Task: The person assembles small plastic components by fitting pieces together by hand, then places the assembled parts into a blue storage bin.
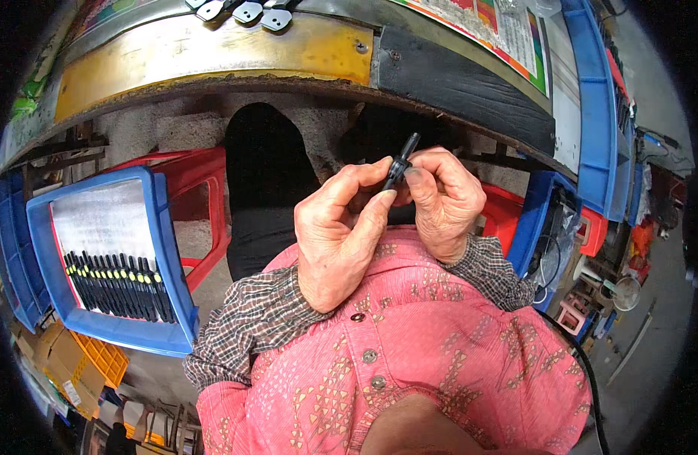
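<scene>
In front of my chest, my left hand [335, 227] and my right hand [446, 199] meet around a slim black pen-like piece [412, 144]. It tilts up to the right, with a thicker collar near its middle. The left thumb and fingers pinch its lower part. My right thumb and forefinger press at the collar, and those fingertips partly cover it. To the left, a blue tray [38, 227] lined with white sheet holds a row of several similar slim black pieces [118, 284], many with a yellow-green mark.
Ahead runs a worktable with a worn yellow-and-black front edge [212, 53]. Several flat pale-and-black pieces [247, 11] lie on it, with a printed sheet [508, 34] farther right. A red stool [205, 197] stands under the tray. Blue bins [599, 114] line the right side.
</scene>
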A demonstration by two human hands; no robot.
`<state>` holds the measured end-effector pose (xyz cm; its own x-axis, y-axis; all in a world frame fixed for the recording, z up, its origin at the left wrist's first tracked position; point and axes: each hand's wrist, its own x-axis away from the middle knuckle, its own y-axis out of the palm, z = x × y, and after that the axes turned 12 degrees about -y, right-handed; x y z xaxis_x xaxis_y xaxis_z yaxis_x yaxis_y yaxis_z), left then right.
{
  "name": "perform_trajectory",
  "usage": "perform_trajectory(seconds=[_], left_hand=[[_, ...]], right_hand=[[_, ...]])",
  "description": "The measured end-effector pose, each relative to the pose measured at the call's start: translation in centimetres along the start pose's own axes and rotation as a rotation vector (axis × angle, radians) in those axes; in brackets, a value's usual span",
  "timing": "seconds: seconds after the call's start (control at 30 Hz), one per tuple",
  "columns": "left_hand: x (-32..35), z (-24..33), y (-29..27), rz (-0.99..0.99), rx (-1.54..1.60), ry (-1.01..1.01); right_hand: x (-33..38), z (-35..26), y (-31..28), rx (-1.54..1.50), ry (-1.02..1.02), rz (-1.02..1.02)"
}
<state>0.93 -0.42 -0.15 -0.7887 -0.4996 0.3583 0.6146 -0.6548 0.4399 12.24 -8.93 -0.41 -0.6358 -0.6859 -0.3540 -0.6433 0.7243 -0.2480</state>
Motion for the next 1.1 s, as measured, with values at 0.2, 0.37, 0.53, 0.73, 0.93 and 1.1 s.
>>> perform_trajectory(seconds=[0.2,0.37,0.53,0.73,0.93,1.1], left_hand=[[0.12,0.05,0.08,0.012,-0.016,0.022],[0.21,0.21,0.06,-0.008,0.005,0.031],[0.33,0.06,-0.17,-0.012,-0.002,0.001],[0.30,-0.15,-0.20,0.003,-0.053,0.004],[0.47,0.05,-0.15,-0.016,0.037,-0.070],[0.30,-0.41,-0.13,-0.001,-0.031,0.025]], right_hand=[[-0.14,-0.03,-0.17,0.109,-0.012,-0.049],[-0.26,0.09,-0.45,0.085,-0.021,-0.086],[-0.15,0.27,-0.75,0.135,-0.041,-0.146],[-0.69,-0.40,-0.40,0.153,-0.062,-0.149],[-0.76,-0.29,-0.55,0.225,-0.119,-0.185],[-0.70,-0.40,-0.41,0.170,-0.104,-0.164]])
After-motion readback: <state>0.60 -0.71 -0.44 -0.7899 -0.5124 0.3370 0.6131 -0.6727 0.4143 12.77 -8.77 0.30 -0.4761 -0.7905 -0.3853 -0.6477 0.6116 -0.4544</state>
